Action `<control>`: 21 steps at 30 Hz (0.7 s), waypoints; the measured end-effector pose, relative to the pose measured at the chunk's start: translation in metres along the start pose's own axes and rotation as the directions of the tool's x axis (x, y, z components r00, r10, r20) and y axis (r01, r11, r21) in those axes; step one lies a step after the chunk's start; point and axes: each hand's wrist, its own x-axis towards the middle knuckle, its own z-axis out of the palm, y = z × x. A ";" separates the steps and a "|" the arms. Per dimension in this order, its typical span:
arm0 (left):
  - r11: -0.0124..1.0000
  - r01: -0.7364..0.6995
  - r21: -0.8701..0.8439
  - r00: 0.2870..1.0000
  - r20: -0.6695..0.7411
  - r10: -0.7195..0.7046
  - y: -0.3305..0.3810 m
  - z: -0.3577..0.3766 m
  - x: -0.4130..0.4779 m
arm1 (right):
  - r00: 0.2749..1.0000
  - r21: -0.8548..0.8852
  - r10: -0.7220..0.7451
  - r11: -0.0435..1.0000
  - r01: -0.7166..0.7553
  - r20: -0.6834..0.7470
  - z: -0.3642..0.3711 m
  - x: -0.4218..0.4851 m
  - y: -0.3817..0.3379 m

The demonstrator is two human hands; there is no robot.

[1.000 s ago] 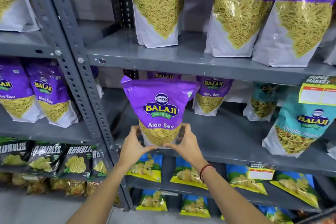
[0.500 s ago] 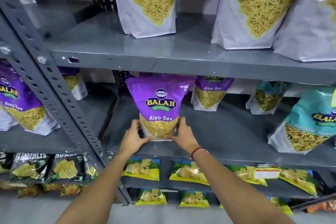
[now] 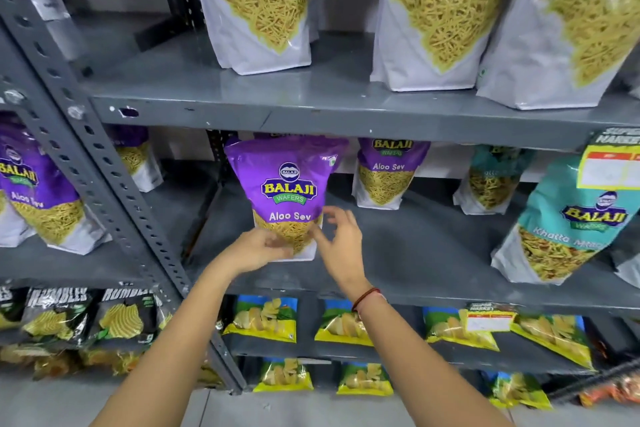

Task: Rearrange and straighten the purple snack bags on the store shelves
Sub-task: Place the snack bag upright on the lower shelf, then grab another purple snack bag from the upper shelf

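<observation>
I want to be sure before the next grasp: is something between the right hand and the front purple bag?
Nothing visible. The right hand is open just right of the purple bag, with only air between. The left hand rests on the bag's lower front.

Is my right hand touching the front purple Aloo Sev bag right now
Apart. The head view shows the right hand open beside the front purple Aloo Sev bag, grey shelf visible between its fingers and the bag.

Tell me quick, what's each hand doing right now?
Left hand: on the purple bag's lower edge; grip cannot be told.
Right hand: open, empty, beside the bag.
</observation>
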 end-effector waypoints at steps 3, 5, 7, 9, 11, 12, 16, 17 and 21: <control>0.971 -0.222 -0.086 0.974 -0.073 0.216 0.060 -0.017 -0.027 | 0.976 0.082 -0.173 0.979 0.185 -0.131 -0.037 0.004 -0.051; 0.941 -0.335 -0.053 0.935 -0.144 0.325 0.099 -0.030 -0.046 | 0.923 0.109 -0.300 0.937 0.333 -0.239 -0.071 0.004 -0.085; 0.888 -0.456 -0.054 0.878 -0.186 0.440 0.136 -0.042 -0.066 | 0.837 0.100 -0.409 0.876 0.472 -0.363 -0.107 0.002 -0.116; 0.811 -0.574 -0.110 0.810 -0.219 0.544 0.172 -0.048 -0.082 | 0.756 0.072 -0.474 0.825 0.561 -0.452 -0.143 0.000 -0.143; 0.735 -0.663 -0.139 0.738 -0.283 0.612 0.208 -0.049 -0.090 | 0.699 0.036 -0.507 0.796 0.604 -0.504 -0.177 0.002 -0.165; 0.701 -0.703 -0.120 0.695 -0.329 0.640 0.225 -0.048 -0.090 | 0.675 0.015 -0.517 0.788 0.615 -0.526 -0.193 0.005 -0.172; 0.596 -0.802 -0.050 0.543 -0.479 0.690 0.282 -0.031 -0.075 | 0.609 -0.116 -0.535 0.799 0.590 -0.586 -0.248 0.031 -0.182; 0.583 -0.812 -0.028 0.519 -0.493 0.698 0.293 -0.026 -0.068 | 0.600 -0.146 -0.530 0.809 0.569 -0.600 -0.260 0.040 -0.179; 0.625 -0.770 0.125 0.522 -0.440 0.731 0.323 0.002 -0.035 | 0.675 -0.168 -0.416 0.900 0.403 -0.610 -0.305 0.072 -0.156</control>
